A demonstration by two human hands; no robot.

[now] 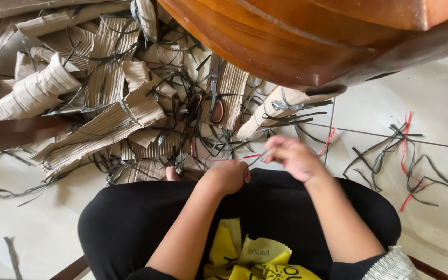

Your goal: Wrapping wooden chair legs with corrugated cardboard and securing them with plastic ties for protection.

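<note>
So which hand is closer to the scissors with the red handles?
Left. The left hand sits just below the scissors in the scrap pile; the right hand is farther off to their right.

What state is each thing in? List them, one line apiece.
Left hand: closed in a fist, over the lap.
Right hand: blurred, fingers pinching a thin strip.
Scissors: lying on the cardboard, not held; open or shut unclear.
Corrugated cardboard pieces: torn, curled, heaped on the floor.
Dark strips: scattered loose across the tiles.
Yellow pouch: crumpled on the lap.

Scissors (216,101) on cardboard pile (105,103), beyond knees
</note>
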